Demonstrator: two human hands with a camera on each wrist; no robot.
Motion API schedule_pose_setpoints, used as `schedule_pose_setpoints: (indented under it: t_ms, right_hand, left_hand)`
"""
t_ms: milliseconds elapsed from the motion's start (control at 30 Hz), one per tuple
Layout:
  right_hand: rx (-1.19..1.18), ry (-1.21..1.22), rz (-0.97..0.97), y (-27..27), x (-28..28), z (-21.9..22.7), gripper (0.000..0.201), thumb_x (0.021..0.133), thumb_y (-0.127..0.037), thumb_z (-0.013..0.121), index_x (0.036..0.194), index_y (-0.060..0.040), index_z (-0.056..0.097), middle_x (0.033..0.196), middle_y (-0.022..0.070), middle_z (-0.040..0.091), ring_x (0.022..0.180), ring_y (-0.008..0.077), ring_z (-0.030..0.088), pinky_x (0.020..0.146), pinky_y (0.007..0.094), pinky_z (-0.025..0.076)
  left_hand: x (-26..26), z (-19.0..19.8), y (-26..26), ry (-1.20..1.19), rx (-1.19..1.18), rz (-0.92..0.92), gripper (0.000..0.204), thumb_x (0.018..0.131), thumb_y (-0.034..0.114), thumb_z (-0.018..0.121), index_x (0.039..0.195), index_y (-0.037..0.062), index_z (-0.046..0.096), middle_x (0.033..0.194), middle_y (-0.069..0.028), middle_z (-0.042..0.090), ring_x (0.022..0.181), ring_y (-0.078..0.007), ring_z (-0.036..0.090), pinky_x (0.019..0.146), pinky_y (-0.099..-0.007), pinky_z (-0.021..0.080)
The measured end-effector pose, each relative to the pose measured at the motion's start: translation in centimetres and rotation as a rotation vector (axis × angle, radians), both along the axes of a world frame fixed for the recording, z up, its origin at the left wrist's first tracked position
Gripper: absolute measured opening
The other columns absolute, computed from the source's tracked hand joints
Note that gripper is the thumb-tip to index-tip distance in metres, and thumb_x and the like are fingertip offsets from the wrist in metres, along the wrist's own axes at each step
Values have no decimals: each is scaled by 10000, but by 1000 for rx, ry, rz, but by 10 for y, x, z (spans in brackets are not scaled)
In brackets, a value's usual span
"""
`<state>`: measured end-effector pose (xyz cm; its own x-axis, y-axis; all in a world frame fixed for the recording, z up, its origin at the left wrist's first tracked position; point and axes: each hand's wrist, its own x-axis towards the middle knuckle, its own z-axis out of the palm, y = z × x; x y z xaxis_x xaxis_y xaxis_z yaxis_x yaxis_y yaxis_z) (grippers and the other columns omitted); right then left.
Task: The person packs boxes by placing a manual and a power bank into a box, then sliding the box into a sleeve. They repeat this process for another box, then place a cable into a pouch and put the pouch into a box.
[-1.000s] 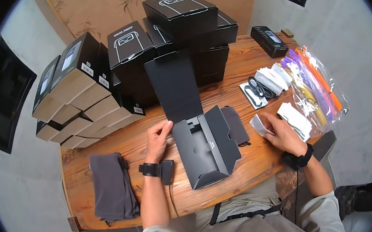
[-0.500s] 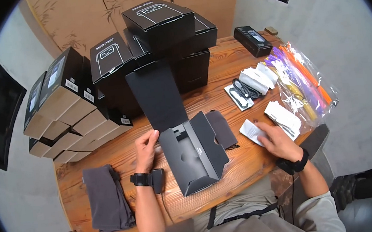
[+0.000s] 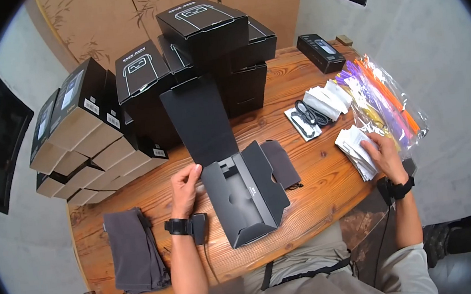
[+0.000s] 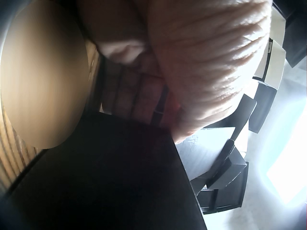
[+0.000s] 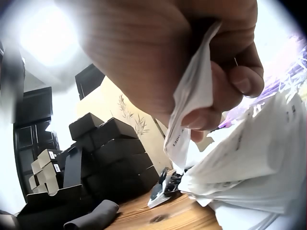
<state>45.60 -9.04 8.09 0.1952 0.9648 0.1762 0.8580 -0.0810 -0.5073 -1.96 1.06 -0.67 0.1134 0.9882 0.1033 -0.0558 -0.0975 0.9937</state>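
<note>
An open black box (image 3: 233, 204) lies on the wooden table, its lid raised at the back and its inner tray showing. My left hand (image 3: 184, 192) pinches the box's left edge near the lid hinge; the left wrist view shows the dark box wall (image 4: 105, 177) against the hand (image 4: 206, 62). Over the stack of white leaflets (image 3: 357, 154) at the right, my right hand (image 3: 387, 160) holds a folded white leaflet, seen between thumb and fingers (image 5: 204, 120) in the right wrist view. That leaflet (image 5: 192, 96) is just above the stack (image 5: 244, 158).
Dark pouches (image 3: 134, 252) lie at the left, another pouch (image 3: 281, 162) right of the box. Black boxes (image 3: 204, 41) and pale-sided boxes (image 3: 82, 134) stand behind. Cables (image 3: 309, 113), a small black box (image 3: 320, 53) and a plastic bag of coloured strips (image 3: 386, 102) occupy the right side.
My right hand has moved right with the leaflet, from bare table to the leaflet stack. The view has shifted, and my left hand keeps its hold on the box.
</note>
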Motion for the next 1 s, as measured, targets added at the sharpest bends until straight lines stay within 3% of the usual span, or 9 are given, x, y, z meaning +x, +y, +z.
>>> schedule_pose_setpoints:
  t_ms: [200, 400, 500, 700, 1000]
  right_hand:
    - [-29, 14, -50, 1, 10, 1, 278, 917, -222, 610, 1012, 36, 651, 812, 176, 652, 749, 298, 622, 715, 365, 472]
    - [115, -184, 13, 3, 24, -17, 222, 906, -184, 613, 963, 29, 640, 864, 177, 581, 820, 323, 568, 741, 405, 446]
    - [114, -203, 36, 4, 27, -22, 243, 896, -192, 623, 1025, 13, 638, 936, 190, 617, 882, 339, 587, 781, 406, 459]
    - [-37, -7, -27, 2, 17, -19, 393, 865, -261, 672, 1165, -15, 608, 1087, 202, 647, 1032, 350, 602, 897, 394, 466]
    - [-70, -198, 126, -2, 11, -18, 701, 740, -327, 792, 1308, -19, 520, 1187, 221, 614, 1092, 374, 577, 946, 419, 450]
  left_hand:
    - [-1, -2, 1, 15, -1, 1, 220, 949, 174, 636, 969, -34, 706, 870, 14, 654, 805, -57, 560, 756, -216, 450]
    - [1, -1, -1, 14, -9, 26, 225, 947, 176, 640, 978, -36, 707, 876, 12, 658, 803, -59, 560, 755, -218, 450]
    - [0, -1, 0, 15, -6, 15, 224, 946, 176, 641, 972, -37, 707, 868, 13, 656, 799, -58, 558, 750, -217, 449]
    - [-2, -2, 1, 31, 1, 10, 223, 950, 179, 636, 947, -34, 704, 850, 22, 643, 786, -52, 544, 736, -215, 444]
    - [0, 2, -1, 13, 2, -2, 222, 953, 178, 633, 939, -33, 703, 846, 21, 639, 786, -52, 543, 733, -214, 443]
